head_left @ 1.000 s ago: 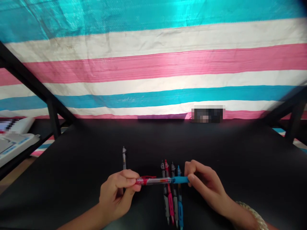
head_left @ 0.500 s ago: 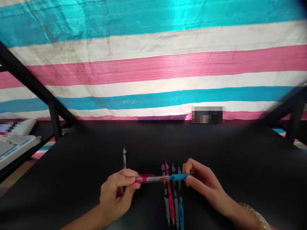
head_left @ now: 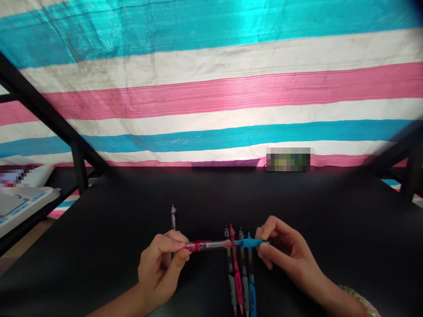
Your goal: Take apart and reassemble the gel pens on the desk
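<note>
Pinching the red-and-blue pen (head_left: 213, 245), the left hand (head_left: 162, 269) holds it above the tabletop's (head_left: 205, 196) near half; the right hand (head_left: 287, 253) curls at its blue end, hold uncertain. Parts look joined, what remains unclear; four pens (head_left: 238, 288) lie aligned, a lone pen (head_left: 173, 216) leftward.

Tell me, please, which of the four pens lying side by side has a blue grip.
It is the rightmost pen; the others are two grey-gripped pens and a pink-gripped pen.

L hand (head_left: 157, 268) pinched, R hand (head_left: 294, 251) curled opp.
</note>
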{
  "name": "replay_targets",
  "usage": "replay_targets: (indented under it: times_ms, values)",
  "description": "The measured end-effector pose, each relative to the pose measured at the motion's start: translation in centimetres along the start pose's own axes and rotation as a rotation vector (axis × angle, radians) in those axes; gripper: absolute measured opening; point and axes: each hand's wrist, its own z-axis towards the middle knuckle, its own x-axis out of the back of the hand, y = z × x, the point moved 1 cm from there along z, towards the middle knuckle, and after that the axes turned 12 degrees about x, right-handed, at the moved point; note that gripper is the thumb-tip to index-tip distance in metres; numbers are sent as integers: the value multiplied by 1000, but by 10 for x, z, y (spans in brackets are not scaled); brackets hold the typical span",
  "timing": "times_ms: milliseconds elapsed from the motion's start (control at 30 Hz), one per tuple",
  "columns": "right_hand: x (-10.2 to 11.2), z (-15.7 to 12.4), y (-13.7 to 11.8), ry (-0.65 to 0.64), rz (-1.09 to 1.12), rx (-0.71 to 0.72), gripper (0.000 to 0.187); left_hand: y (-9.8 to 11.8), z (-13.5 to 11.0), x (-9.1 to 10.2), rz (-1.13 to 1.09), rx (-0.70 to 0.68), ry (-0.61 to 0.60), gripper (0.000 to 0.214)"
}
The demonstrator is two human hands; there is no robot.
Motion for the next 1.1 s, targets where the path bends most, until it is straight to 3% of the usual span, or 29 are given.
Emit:
replay_targets:
  times_ms: [200, 367, 500, 600, 733, 933, 1100]
  values:
    - [7, 0, 3, 145, 152, 137, 20, -4, -1, 1, -90, 35, 78, 8]
    - [10, 1, 4, 198, 121, 167, 22, -5, -1, 1, -101, 58, 93, 12]
    - [7, -1, 2, 143, 50, 163, 21, -2, 2, 1, -33, 4, 19, 10]
    - [1, -4, 1, 63, -42, 74, 19, 0, 6, 0, -18, -55, -53, 9]
    - [-5, -5, -2, -3, -102, -18, 19, 0, 7, 1, -11, -95, -48, 14]
    - [-2, -3, 0, 43, 2, 114, 7, -1, 3, 6, -4, -103, -116, 16]
    - [6, 0, 3, 115, 61, 209, 7, -11, 1, 10, -72, -77, 59, 16]
